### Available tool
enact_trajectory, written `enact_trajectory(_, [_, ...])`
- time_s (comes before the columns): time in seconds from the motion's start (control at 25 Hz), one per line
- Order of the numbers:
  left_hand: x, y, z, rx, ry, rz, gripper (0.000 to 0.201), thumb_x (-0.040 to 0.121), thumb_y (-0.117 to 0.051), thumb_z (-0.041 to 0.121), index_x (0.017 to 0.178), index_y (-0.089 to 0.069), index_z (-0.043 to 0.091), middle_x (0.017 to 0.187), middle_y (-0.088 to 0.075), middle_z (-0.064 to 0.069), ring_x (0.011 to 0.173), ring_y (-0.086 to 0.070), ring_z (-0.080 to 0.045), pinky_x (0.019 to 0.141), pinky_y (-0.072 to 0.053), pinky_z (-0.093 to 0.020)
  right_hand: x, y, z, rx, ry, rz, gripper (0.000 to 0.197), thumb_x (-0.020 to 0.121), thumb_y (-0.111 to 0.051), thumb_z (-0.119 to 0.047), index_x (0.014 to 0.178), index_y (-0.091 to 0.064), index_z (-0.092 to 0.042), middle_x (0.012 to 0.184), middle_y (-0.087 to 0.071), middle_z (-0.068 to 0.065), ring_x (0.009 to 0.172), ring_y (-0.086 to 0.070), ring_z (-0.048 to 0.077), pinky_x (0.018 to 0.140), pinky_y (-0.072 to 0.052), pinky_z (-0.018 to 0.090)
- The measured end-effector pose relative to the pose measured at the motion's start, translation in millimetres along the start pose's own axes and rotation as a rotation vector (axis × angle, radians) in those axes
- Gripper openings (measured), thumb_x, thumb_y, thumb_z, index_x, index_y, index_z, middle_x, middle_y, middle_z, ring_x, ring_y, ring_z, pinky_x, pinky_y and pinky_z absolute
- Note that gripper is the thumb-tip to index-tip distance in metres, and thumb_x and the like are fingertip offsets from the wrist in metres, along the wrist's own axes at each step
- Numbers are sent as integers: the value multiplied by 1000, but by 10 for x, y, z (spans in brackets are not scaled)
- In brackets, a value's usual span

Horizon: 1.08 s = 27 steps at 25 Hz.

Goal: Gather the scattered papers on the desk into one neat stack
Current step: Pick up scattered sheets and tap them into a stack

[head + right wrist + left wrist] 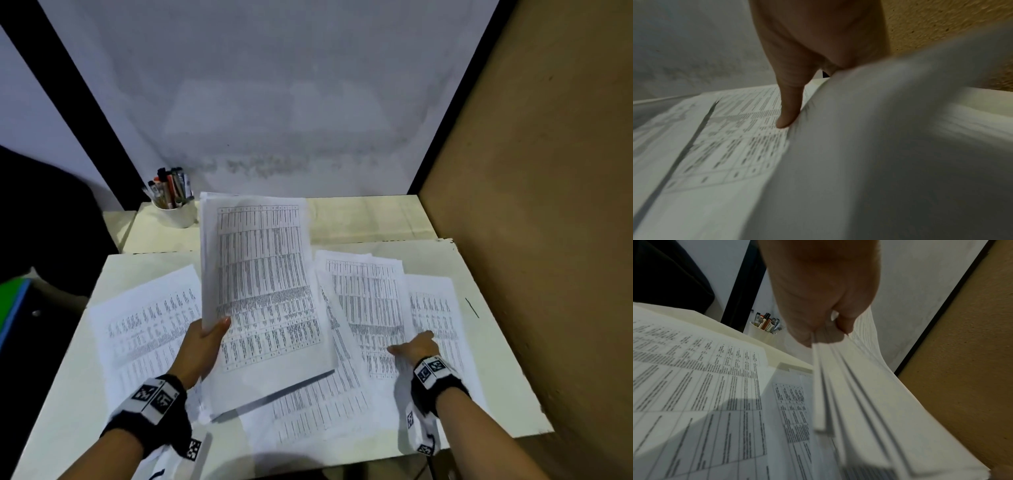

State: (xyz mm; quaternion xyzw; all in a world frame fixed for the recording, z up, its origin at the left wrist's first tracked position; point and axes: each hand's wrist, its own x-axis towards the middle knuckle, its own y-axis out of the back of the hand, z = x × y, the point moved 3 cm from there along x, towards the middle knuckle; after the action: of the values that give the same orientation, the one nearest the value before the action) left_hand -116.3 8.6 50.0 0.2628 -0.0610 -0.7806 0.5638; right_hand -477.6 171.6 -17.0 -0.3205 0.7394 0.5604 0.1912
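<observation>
My left hand grips a thick stack of printed papers by its near left edge, thumb on top, and holds it tilted above the desk. The left wrist view shows that hand pinching the stack's layered edge. Loose table-printed sheets lie at the left, at the front, and in a small pile right of centre. My right hand is at the far-right sheet. Its thumb presses on print beside that sheet's lifted edge. The other fingers are hidden behind it.
A white cup of pens and markers stands at the back left on a raised ledge. A brown board wall closes off the right side and a grey wall the back. A dark shape and a green-blue object sit left of the desk.
</observation>
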Motion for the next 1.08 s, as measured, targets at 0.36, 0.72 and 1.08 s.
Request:
enact_trajectory(0.36, [-37, 12, -118, -5, 35, 12, 31, 91, -48, 29, 69, -43, 8, 49, -31, -3, 44, -30, -14, 49, -25, -26, -177, -46, -117, 140, 38, -2, 75, 74, -75, -15, 132, -34, 7, 132, -47, 26, 116, -53, 38, 87, -48, 37])
enact_trajectory(0.72, [-19, 34, -44, -56, 29, 20, 27, 91, -49, 28, 74, -44, 8, 58, -31, -5, 53, -30, -14, 52, -24, -26, -746, 616, -697, -49, 574, 200, 21, 92, -45, -9, 99, -63, -2, 94, -66, 20, 78, -56, 25, 63, -36, 27])
enact_trajectory(1.08, [-16, -22, 28, -107, -5, 9, 23, 92, -47, 25, 89, -52, 3, 65, -45, -7, 59, -41, -19, 55, -32, -28, -1127, 1562, -887, -44, 671, 524, 30, 87, -45, -1, 107, -66, -7, 96, -69, 27, 91, -62, 41, 74, -45, 38])
